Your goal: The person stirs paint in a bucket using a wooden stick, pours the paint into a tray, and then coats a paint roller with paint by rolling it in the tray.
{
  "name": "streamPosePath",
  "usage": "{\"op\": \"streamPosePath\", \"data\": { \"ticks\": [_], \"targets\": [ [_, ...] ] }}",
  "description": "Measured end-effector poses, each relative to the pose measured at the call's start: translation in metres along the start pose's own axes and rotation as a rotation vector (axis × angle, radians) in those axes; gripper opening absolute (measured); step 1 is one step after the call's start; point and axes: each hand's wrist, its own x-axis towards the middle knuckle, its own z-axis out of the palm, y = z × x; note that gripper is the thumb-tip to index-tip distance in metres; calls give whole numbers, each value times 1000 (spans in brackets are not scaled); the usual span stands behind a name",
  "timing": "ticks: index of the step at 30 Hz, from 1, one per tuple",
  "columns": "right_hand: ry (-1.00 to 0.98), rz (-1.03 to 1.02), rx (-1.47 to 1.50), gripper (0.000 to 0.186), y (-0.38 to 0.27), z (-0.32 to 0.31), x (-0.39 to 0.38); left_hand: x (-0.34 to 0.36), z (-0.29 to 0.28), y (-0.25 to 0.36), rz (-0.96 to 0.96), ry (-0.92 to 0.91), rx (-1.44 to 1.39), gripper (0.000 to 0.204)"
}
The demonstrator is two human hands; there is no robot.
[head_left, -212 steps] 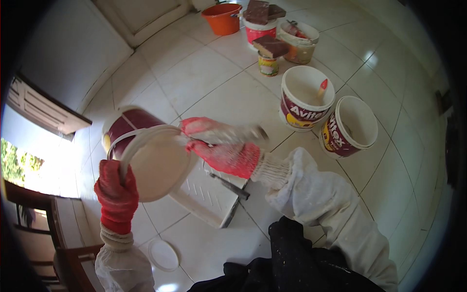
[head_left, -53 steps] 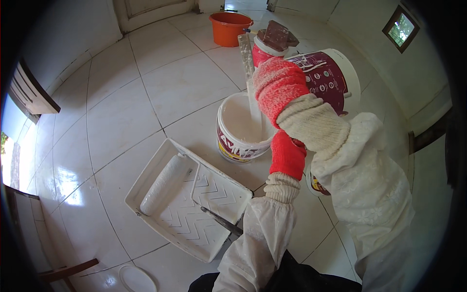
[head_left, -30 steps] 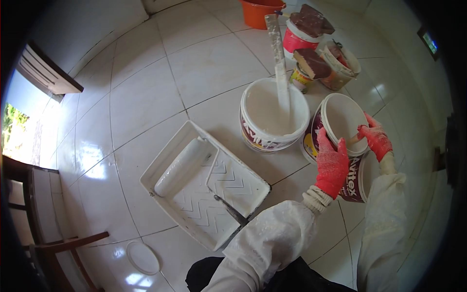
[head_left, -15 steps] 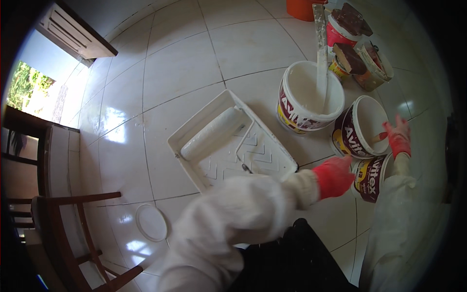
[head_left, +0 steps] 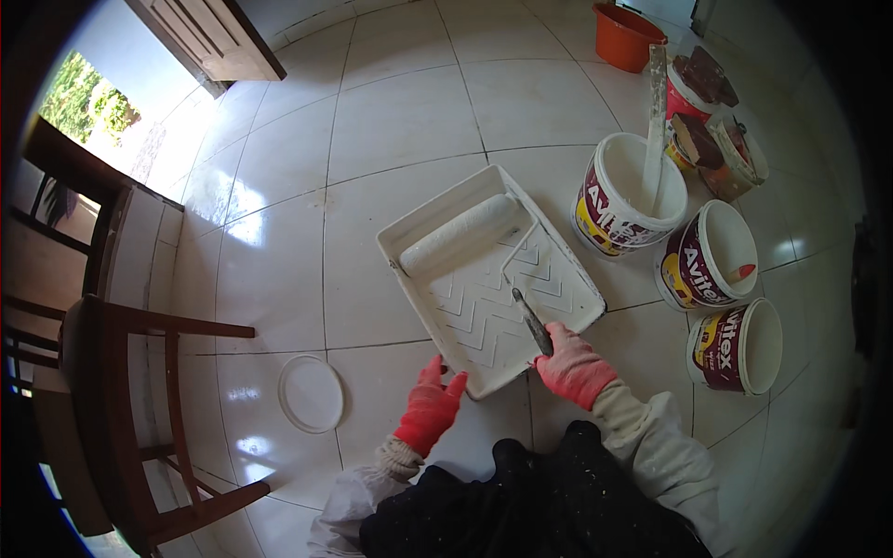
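Observation:
A white paint tray (head_left: 586, 296) with a ridged floor lies on the tiles in front of me. The paint roller (head_left: 460, 234) rests in it, its white sleeve along the far left side and its wire frame running back to a dark handle. My right hand (head_left: 574, 365), in a red and pink glove, is closed round the end of that handle at the tray's near right edge. My left hand (head_left: 431, 406), in a red glove, is beside the tray's near left corner, fingers apart and holding nothing; whether a fingertip touches the rim I cannot tell.
Three white-and-maroon paint buckets stand to the right: one with a long flat stick (head_left: 655, 130), a middle bucket (head_left: 702, 259) with a red-tipped tool, and a near bucket (head_left: 735, 349). Behind are smaller tubs and an orange bucket (head_left: 628, 39). A round lid (head_left: 312, 394) and wooden chair (head_left: 172, 409) are left.
Both hands have left the buckets at the right. My right hand now grips the roller handle, and my left hand has come to the tray's near corner. The view has shifted.

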Motion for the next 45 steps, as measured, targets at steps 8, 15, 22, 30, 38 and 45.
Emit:
{"op": "streamPosePath", "data": {
  "ticks": [8,15,22,30,38,45],
  "targets": [
    [-450,308,956,17,-30,-20,22,4,17,30,-278,-106,-427,48],
    [-308,384,652,14,-38,-11,3,6,19,26,-251,-63,-382,43],
    [-41,297,498,54,-22,-12,-4,6,19,32,-253,-64,-383,40],
    [206,240,223,60,-8,-25,0,6,17,33,-239,-75,-369,39],
    [268,186,252,58,-2,-10,30,6,17,33,-230,-94,-372,36],
    [221,83,339,58,-5,17,31,8,21,29,-177,-54,-327,35]
  ]
}}
